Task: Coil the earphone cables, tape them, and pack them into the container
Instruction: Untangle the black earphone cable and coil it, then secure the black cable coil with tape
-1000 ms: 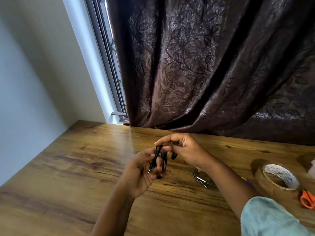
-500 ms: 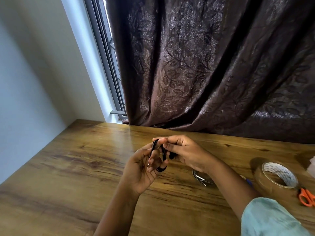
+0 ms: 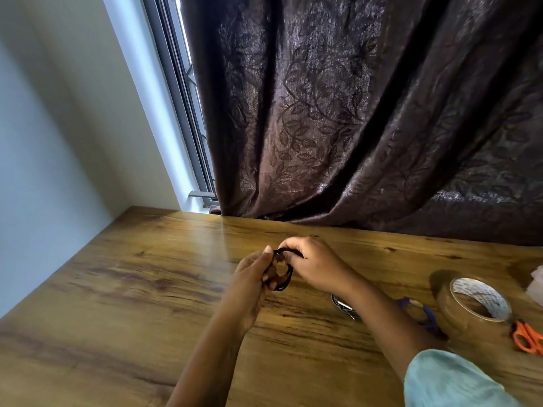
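A black earphone cable (image 3: 284, 282) is wound into a small coil above the wooden table (image 3: 141, 283). My left hand (image 3: 252, 277) holds the coil with its fingers wrapped round one side. My right hand (image 3: 314, 265) pinches the top of the coil from the right. A roll of clear tape (image 3: 473, 304) stands on the table at the right. A second coiled cable, silver-grey (image 3: 343, 308), lies behind my right forearm, partly hidden. A corner of a pale translucent container (image 3: 536, 284) shows at the right edge.
Orange-handled scissors (image 3: 527, 340) lie at the right edge beside the tape. A blue-purple cable (image 3: 426, 314) lies between my right arm and the tape. A dark patterned curtain (image 3: 367, 113) hangs behind the table, with a window frame (image 3: 179, 92) and a wall to the left.
The black cable has gone from long hanging loops to a tighter round coil. Both hands drew closer together and shifted slightly up.
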